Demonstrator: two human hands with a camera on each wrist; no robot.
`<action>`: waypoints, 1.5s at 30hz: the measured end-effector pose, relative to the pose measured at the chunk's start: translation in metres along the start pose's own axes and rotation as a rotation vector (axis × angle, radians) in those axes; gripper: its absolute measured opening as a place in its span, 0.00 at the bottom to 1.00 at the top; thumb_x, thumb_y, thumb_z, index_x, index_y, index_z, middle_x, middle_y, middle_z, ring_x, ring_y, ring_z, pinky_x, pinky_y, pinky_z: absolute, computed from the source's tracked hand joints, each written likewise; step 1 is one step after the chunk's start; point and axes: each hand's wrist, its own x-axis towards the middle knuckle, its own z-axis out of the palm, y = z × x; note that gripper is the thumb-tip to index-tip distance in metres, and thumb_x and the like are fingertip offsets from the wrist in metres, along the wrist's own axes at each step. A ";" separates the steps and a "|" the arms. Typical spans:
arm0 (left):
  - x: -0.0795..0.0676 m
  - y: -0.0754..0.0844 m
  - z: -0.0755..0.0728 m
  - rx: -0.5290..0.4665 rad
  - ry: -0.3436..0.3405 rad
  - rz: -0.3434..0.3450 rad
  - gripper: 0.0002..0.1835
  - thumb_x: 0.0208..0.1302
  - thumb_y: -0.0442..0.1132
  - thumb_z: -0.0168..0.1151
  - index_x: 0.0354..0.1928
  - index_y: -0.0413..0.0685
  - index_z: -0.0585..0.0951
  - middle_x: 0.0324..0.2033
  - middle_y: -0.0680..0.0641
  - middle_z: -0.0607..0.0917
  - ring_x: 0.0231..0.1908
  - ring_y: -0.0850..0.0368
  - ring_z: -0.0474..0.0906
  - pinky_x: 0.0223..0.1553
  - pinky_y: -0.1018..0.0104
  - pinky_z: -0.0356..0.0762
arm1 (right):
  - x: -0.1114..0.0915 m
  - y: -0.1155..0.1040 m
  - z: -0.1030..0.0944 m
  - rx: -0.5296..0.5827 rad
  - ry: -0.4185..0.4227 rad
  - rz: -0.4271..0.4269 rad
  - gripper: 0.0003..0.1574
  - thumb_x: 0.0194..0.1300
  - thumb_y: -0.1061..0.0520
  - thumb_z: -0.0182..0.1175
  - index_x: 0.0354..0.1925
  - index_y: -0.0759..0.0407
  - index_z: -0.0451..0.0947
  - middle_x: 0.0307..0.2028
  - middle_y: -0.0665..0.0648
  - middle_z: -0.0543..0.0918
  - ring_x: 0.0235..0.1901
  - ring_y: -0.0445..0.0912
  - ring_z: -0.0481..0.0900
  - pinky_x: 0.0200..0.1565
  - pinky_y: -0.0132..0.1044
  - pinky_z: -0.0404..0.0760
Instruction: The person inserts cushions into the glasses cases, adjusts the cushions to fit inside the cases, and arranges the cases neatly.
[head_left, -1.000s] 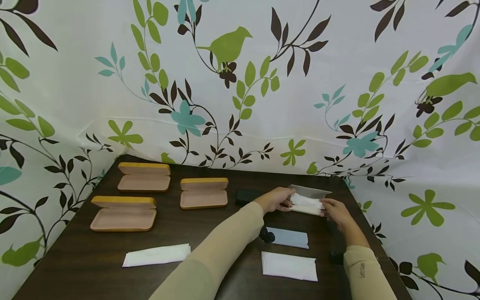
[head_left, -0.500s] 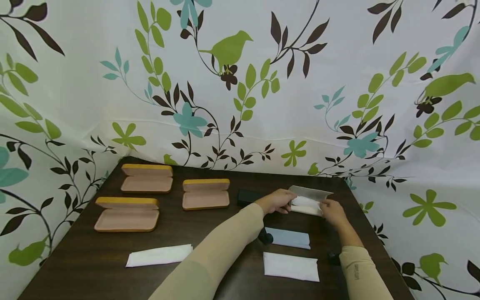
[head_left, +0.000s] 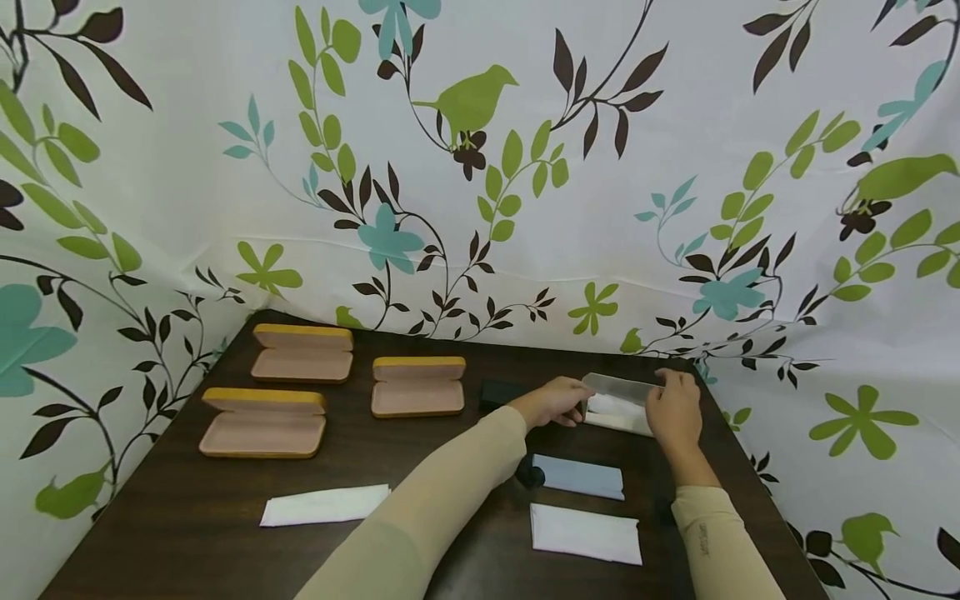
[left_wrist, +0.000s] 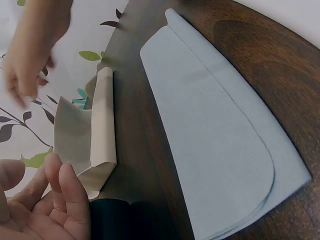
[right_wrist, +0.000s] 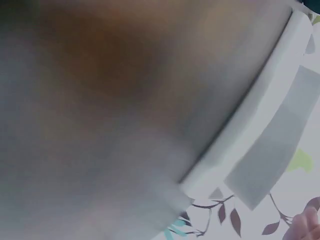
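Observation:
An open pale eyeglass case (head_left: 617,423) lies at the table's right rear, its grey-white lid (head_left: 621,388) tilted up and a white cloth (head_left: 604,406) inside. At the case's left end, my left hand (head_left: 553,403) holds it with fingers curled. In the left wrist view these curled fingers (left_wrist: 64,192) are right at the end of the case (left_wrist: 104,125). My right hand (head_left: 677,410) is by the right end of the lid, fingers bent downward and holding nothing; in the left wrist view it hangs apart from the case. A blur covers most of the right wrist view.
Three open yellow eyeglass cases with pink lining, one of them the front case (head_left: 262,423), stand at left. A dark case (head_left: 501,393) is behind my left wrist. Nearer lie a light-blue folded cloth (head_left: 579,477) and white folded cloths (head_left: 587,534) (head_left: 325,505).
My right hand has let go of the cloth and case's right end and risen beside the lid. The white cloth lies lower in the case. My left hand has stayed at the left end.

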 end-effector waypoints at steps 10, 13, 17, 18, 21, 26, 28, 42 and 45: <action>-0.008 -0.002 -0.006 0.001 -0.034 0.007 0.16 0.77 0.41 0.52 0.47 0.36 0.85 0.37 0.46 0.87 0.28 0.60 0.78 0.28 0.69 0.79 | -0.001 -0.003 0.011 -0.188 -0.376 -0.154 0.44 0.77 0.44 0.54 0.77 0.66 0.52 0.76 0.72 0.52 0.74 0.71 0.44 0.60 0.84 0.44; -0.011 -0.002 -0.008 0.005 -0.036 0.017 0.15 0.76 0.40 0.52 0.43 0.37 0.85 0.33 0.48 0.87 0.28 0.60 0.78 0.27 0.69 0.78 | -0.007 -0.001 0.012 -0.209 -0.379 -0.163 0.42 0.77 0.44 0.54 0.76 0.66 0.56 0.75 0.72 0.56 0.74 0.70 0.47 0.59 0.84 0.45; -0.016 -0.003 -0.012 0.005 -0.018 0.016 0.15 0.76 0.41 0.52 0.44 0.37 0.84 0.33 0.48 0.86 0.28 0.60 0.78 0.27 0.68 0.78 | -0.014 -0.002 0.011 -0.204 -0.364 -0.182 0.40 0.76 0.45 0.55 0.75 0.64 0.57 0.74 0.70 0.58 0.73 0.70 0.49 0.59 0.84 0.45; -0.017 -0.003 -0.012 0.005 -0.016 0.014 0.15 0.77 0.41 0.52 0.45 0.37 0.84 0.33 0.48 0.86 0.28 0.60 0.78 0.27 0.68 0.78 | -0.016 -0.002 0.011 -0.203 -0.371 -0.180 0.40 0.77 0.46 0.55 0.76 0.63 0.57 0.74 0.70 0.58 0.73 0.69 0.49 0.58 0.85 0.45; -0.022 -0.004 -0.015 0.008 -0.022 0.013 0.16 0.77 0.41 0.52 0.49 0.35 0.83 0.34 0.48 0.86 0.28 0.60 0.78 0.28 0.68 0.78 | -0.025 -0.004 0.009 -0.227 -0.393 -0.165 0.40 0.76 0.46 0.55 0.76 0.62 0.56 0.74 0.70 0.58 0.73 0.69 0.50 0.58 0.85 0.46; -0.029 -0.007 -0.021 0.013 -0.026 0.022 0.18 0.78 0.43 0.52 0.55 0.37 0.82 0.38 0.47 0.86 0.31 0.59 0.79 0.30 0.67 0.79 | -0.043 -0.011 0.006 -0.316 -0.471 -0.147 0.38 0.76 0.48 0.55 0.75 0.65 0.59 0.74 0.72 0.59 0.71 0.70 0.57 0.58 0.82 0.55; -0.031 -0.009 -0.025 0.012 -0.022 0.018 0.17 0.79 0.44 0.52 0.56 0.39 0.81 0.39 0.47 0.86 0.32 0.59 0.80 0.31 0.67 0.80 | -0.050 -0.013 0.006 -0.333 -0.560 -0.128 0.40 0.76 0.49 0.55 0.75 0.69 0.57 0.75 0.74 0.55 0.70 0.72 0.57 0.59 0.82 0.55; -0.042 -0.008 -0.038 0.026 -0.067 0.007 0.20 0.80 0.45 0.50 0.62 0.38 0.77 0.47 0.48 0.86 0.41 0.55 0.84 0.37 0.61 0.85 | -0.060 -0.019 0.005 -0.370 -0.662 -0.121 0.44 0.75 0.50 0.58 0.71 0.79 0.54 0.72 0.82 0.49 0.67 0.77 0.59 0.57 0.81 0.61; -0.048 -0.006 -0.044 0.060 -0.082 0.011 0.19 0.80 0.46 0.50 0.61 0.40 0.78 0.49 0.47 0.86 0.44 0.52 0.84 0.41 0.57 0.85 | -0.058 -0.027 0.001 -0.399 -0.600 -0.170 0.36 0.75 0.50 0.57 0.67 0.76 0.65 0.68 0.79 0.64 0.63 0.74 0.68 0.56 0.77 0.66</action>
